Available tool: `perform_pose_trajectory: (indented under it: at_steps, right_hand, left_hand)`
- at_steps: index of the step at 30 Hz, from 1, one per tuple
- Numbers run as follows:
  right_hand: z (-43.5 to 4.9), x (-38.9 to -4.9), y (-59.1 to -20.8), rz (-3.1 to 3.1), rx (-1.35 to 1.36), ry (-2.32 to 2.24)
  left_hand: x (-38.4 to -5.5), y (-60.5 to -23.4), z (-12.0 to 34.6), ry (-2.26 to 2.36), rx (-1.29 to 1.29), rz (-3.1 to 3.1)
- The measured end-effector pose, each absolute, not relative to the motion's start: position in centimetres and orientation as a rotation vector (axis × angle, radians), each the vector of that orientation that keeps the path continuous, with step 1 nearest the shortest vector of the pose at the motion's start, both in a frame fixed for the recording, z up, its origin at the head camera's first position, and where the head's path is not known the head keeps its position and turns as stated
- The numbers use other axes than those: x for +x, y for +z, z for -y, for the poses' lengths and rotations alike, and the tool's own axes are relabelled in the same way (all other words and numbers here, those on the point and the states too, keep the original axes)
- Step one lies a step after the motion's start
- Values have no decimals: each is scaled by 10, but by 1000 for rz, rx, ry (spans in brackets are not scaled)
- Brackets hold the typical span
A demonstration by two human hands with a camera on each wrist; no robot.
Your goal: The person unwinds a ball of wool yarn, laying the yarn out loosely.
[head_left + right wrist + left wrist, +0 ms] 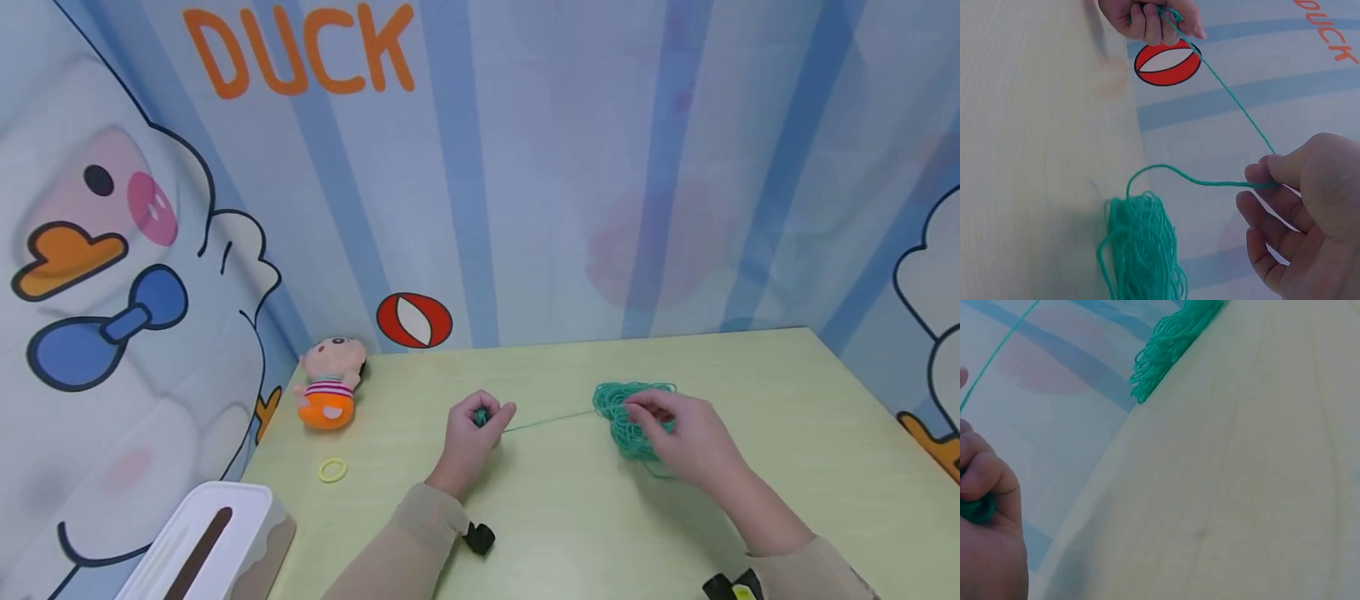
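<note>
My left hand (471, 442) curls round a small wound bundle of green yarn (482, 417), most of it hidden in the fist. From it a green strand (551, 421) runs taut to my right hand (693, 442), which pinches it between thumb and forefinger, as the right wrist view shows; the other fingers are loosely bent. Past the pinch, the strand sags in a curve down to a loose heap of green yarn (1144, 250) on the table. In the head view this heap lies just left of the right hand, partly behind its fingertips.
A plush doll (330, 387) in orange shorts sits at the table's back left, with a yellow ring (333, 470) in front of it. A white box (247, 508) with a dark slot stands at the front left. Behind the table (555, 533) hangs a printed duck curtain (540, 167).
</note>
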State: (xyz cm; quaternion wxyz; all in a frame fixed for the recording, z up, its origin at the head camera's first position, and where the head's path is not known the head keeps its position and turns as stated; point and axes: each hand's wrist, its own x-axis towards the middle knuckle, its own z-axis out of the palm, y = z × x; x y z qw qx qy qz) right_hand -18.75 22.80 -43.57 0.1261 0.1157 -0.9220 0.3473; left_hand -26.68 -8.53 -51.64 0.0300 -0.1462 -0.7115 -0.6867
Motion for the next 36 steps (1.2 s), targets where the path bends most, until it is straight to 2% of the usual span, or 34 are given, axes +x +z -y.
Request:
perform_pose_trajectory:
  at_steps: [11,23,29,36]
  right_hand:
    - [-283,-182,-447,2895,165,913]
    - [-312,-190,-462,3049,28,828]
    - [-281,-191,-456,2965,53,789]
    - [-201,-196,-457,2674,370,920]
  left_hand:
    - [-269,-519,87,-2166,-407,2177]
    - [-267,-517,87,-2200,-357,2212]
    - [-268,-520,88,-2222,-407,2231]
    - [-267,-519,87,-2224,-431,2243]
